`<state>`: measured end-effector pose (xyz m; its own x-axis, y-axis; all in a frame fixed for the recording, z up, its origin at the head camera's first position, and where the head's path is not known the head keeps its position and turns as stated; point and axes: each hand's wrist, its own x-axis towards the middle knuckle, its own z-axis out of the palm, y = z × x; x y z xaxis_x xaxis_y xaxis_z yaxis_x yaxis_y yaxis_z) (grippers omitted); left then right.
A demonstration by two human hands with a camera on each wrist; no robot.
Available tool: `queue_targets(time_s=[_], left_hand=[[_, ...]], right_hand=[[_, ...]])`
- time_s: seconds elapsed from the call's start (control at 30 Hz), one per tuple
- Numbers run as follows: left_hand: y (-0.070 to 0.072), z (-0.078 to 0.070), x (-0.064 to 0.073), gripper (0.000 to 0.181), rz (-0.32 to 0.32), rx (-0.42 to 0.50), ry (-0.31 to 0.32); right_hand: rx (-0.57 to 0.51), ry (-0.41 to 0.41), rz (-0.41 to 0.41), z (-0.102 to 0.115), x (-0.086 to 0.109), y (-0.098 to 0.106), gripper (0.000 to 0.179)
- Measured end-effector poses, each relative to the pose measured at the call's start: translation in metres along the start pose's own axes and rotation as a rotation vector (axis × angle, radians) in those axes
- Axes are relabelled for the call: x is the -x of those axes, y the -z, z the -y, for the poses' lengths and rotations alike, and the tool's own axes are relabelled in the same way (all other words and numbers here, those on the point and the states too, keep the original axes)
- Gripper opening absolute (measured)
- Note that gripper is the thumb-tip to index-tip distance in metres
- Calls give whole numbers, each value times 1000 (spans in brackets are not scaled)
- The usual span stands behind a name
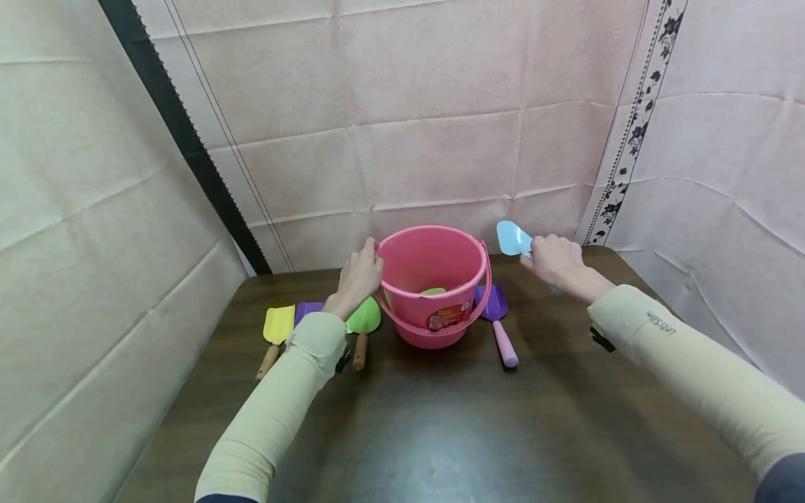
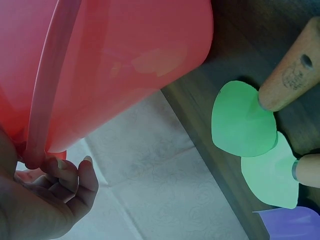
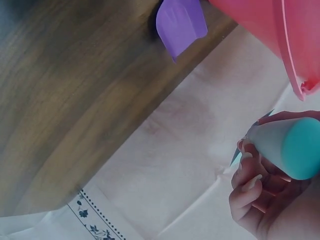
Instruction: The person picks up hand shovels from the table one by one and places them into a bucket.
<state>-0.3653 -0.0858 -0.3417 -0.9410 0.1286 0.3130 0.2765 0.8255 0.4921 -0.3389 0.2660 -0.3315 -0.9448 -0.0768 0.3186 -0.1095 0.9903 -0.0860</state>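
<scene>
A pink bucket (image 1: 415,304) stands upright on the dark wooden table, its carrying handle hanging down in front. My left hand (image 1: 358,276) grips the bucket's rim on the left side, its curled fingers close by the handle joint in the left wrist view. Raised to the right of the bucket, my right hand (image 1: 556,262) holds a toy shovel with a light blue blade (image 1: 512,237). Its pale grip with a teal end (image 3: 302,145) shows in the right wrist view. Inside the bucket, part of a green thing (image 1: 432,290) is visible.
Left of the bucket lie a yellow shovel (image 1: 279,325), a purple one (image 1: 306,309) partly behind my arm, and a green shovel (image 1: 365,318). A paler green blade (image 2: 272,172) overlaps it in the left wrist view. To the right lies another purple shovel (image 1: 495,304). Cloth walls surround the table.
</scene>
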Motion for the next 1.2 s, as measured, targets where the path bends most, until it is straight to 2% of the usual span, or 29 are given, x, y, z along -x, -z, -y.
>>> queue_targets(time_s=[0.47, 0.63, 0.8, 1.2], left_hand=[[0, 3, -2, 29, 8, 7, -9], [-1, 4, -2, 30, 13, 6, -6], [-2, 4, -2, 29, 16, 5, -8], [0, 3, -3, 28, 18, -4, -13]], right_hand=[[11, -19, 12, 5, -8, 18, 31], [3, 4, 3, 8, -11, 24, 32], [-5, 29, -7, 14, -15, 31, 33], [-13, 57, 32, 36, -23, 44, 34]])
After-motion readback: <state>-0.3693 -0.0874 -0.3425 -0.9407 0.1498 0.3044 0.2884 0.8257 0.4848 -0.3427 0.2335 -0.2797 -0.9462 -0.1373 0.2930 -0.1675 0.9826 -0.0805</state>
